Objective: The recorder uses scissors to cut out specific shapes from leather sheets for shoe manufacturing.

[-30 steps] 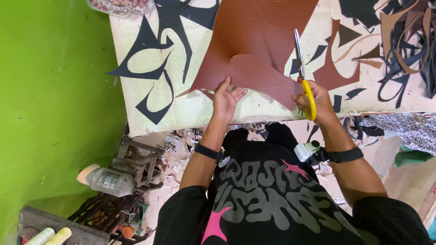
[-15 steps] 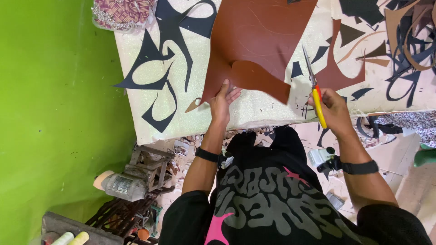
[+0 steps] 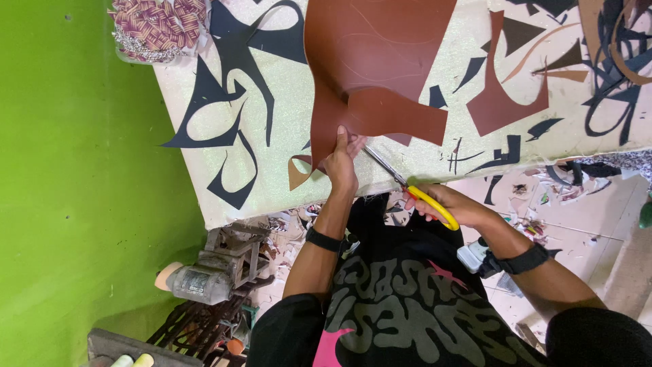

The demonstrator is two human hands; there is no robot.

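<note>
The left hand [image 3: 341, 165] rests on the near edge of the brown leather sheet [image 3: 377, 61]. Its fingers are pressed together and lie flat on the leather, thumb alongside, pinning the sheet to the pale work table [image 3: 272, 170]. The right hand [image 3: 451, 204] is at 4 o'clock from the left hand, just off the table's near edge. Its fingers are curled through and around the yellow handles of the scissors [image 3: 407, 187], closed firmly on them. The scissor blades run toward 10 o'clock and their tips reach the leather edge just beside the left hand's fingers. How far apart the blades are cannot be told.

The leather sheet lies at the top centre of the table, extending toward 12 o'clock beyond the frame. A lobe of it curves out toward 3 o'clock from the left hand. Faint marked lines show on its upper surface.

A separate brown offcut [image 3: 502, 95] lies on the table at 2 o'clock from the scissors, well apart from the sheet. Black cut scraps [image 3: 234, 102] lie at 10 o'clock from the left hand. A woven patterned bundle [image 3: 159, 27] sits at the table's far left corner. A small motor [image 3: 197, 282] stands on the floor at 7 o'clock, beside the green wall [image 3: 75, 183]. Both wrists carry black bands.
</note>
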